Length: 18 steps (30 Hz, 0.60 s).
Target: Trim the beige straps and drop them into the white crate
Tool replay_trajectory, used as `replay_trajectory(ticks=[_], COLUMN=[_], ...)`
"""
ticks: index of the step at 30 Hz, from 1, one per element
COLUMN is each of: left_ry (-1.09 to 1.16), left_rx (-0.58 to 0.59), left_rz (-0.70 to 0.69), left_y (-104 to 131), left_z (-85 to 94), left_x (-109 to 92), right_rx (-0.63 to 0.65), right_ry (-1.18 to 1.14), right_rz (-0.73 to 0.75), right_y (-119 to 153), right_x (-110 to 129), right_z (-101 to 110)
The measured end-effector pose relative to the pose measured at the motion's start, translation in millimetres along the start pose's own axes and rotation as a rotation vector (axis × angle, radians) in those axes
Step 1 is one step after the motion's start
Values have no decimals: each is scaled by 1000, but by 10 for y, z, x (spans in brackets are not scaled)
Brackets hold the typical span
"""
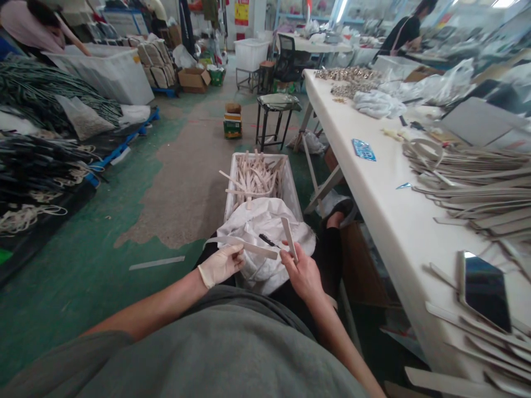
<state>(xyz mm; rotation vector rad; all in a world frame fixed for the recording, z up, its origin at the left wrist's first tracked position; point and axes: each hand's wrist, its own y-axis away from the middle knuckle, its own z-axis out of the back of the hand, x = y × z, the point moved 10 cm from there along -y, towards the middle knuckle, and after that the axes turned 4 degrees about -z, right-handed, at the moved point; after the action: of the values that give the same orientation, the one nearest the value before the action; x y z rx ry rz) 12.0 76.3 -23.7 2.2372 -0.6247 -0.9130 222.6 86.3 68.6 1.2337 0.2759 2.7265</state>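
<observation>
My left hand [222,265], in a pale glove, pinches a flat beige strap [253,247] whose tail trails off to the left. Bare and closed, my right hand [305,272] grips a second short pale strip [287,232] that points upward. A thin black tool [269,240] sticks out to the left by the right fingers; its kind and whether I hold it are unclear. Both hands are close together above a white cloth sack [269,215] across my lap. Just beyond it stands a white plastic crate [295,190] heaped with short beige strips [257,174].
To the right runs a long white table [352,182] bearing piled straps [468,182], a phone [485,290] and a blue packet [364,150]. A stool [276,105] and small box [233,121] stand ahead. Dark cord bundles [37,166] lie left. Two people work farther off.
</observation>
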Motion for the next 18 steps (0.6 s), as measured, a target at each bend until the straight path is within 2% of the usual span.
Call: replay_trajectory(ticks=[3, 6, 10, 13, 15, 18], left_ry=[-6, -11, -39, -95, -145, -170], left_rx=[-4, -16, 59, 126, 197, 313], left_rz=[6, 38, 94, 100, 117, 187], left_y=[28, 40, 56, 83, 99, 66], left_z=[16, 17, -136, -236, -267, -205], left_x=[8, 98, 325, 439, 490, 511], right_rx=[-9, 46, 82, 176, 214, 184], right_ry=[45, -19, -174, -276, -260, -171], right_rz=[34, 149, 238, 247, 245, 222], right_y=[18, 44, -20, -88, -91, -35], right_x=[-16, 98, 221, 242, 233, 153], right_z=[-54, -250, -548, -734, -748, -578])
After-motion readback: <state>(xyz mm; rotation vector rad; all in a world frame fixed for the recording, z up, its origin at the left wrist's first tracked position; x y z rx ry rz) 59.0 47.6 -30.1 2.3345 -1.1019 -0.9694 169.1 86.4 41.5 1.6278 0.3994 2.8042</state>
